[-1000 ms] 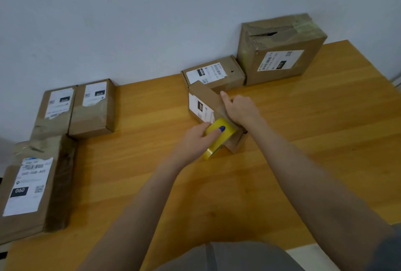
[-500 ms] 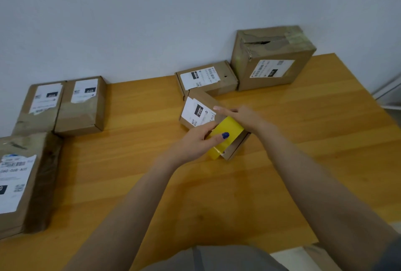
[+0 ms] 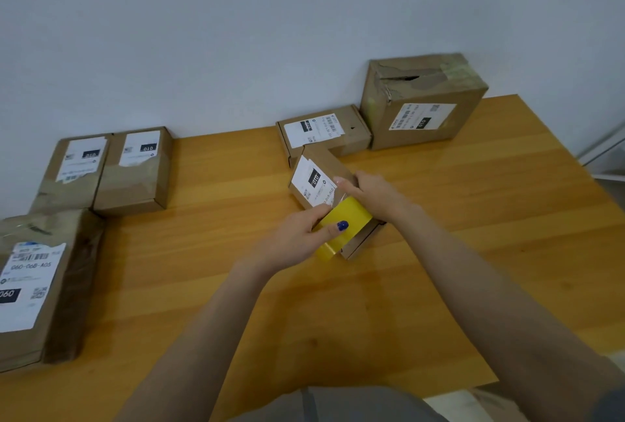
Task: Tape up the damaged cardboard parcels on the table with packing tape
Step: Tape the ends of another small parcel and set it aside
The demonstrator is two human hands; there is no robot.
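L hand (image 3: pixel 297 235) grips the yellow tape roll (image 3: pixel 353 215) — fingers curled round it, thumb w/ a blue nail clamped on top. R hand (image 3: pixel 375 191) lies on the small parcel (image 3: pixel 313 178), fingers stretched out & close together, pressing on its top; nothing pinched as far as I can see. That parcel sits mid-table (image 3: pixel 490 218). The roll touches its near end, w/ what looks like a clear strip running from roll onto the lid.

Progress, my read: this parcel is mid-taping, strip not yet cut. The big box (image 3: pixel 422 139) back right has an open tear across its top & only greenish tape scraps, so prob. not done. The flat parcel (image 3: pixel 355 137) just behind the hands: can't tell. The 2 parcels (image 3: pixel 135 184) side by side at back left & the long parcel (image 3: pixel 72 286) front left show glossy, wrinkled bands — maybe taped already, not sure. So 1 in hand, at least 1 left.

Writing: "010" in white on black on the small parcel's label, also on the big box & both back-left ones. Long parcel's label reads "060-06B-A05" plus "060" on black. Barcodes & QR squares on most labels; fine print too blurred. No brand readable.
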